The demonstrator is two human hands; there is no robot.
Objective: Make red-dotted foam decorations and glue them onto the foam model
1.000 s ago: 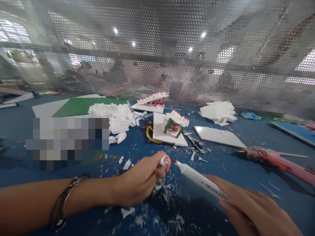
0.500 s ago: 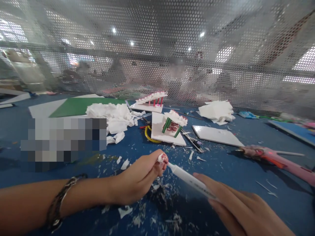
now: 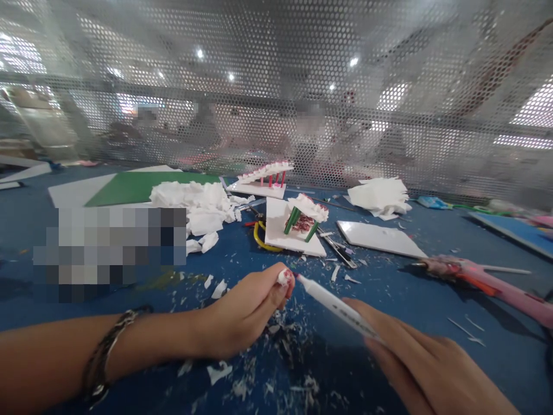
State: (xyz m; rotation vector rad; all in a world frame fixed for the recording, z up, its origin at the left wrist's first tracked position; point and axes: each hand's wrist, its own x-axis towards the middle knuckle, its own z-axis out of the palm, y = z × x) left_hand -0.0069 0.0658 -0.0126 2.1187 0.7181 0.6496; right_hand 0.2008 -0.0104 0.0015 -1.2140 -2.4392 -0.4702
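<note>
Between the thumb and fingers of my left hand (image 3: pixel 246 314) is pinched a small white wad of paper (image 3: pixel 284 278) with dark red marks on it. My right hand (image 3: pixel 415 351) grips a white marker (image 3: pixel 341 308), its dark red tip pointing left at the wad, with a small gap between them. Beyond my hands stands a small model (image 3: pixel 306 222) on a white base, with green posts and a white, red-edged top. Further back is a second model (image 3: pixel 263 180) with a sloping white top on pink and red posts.
Crumpled white paper (image 3: pixel 194 202) lies left of the models beside a green sheet (image 3: pixel 151 187). A white board (image 3: pixel 380 238) and a pink glue gun (image 3: pixel 488 282) lie to the right. Paper scraps (image 3: pixel 220 373) litter the blue table. A perforated metal screen (image 3: pixel 268 75) stands behind.
The marker's tip has drawn back slightly to the right, from touching the wad to just off it. My left hand has stayed nearly still.
</note>
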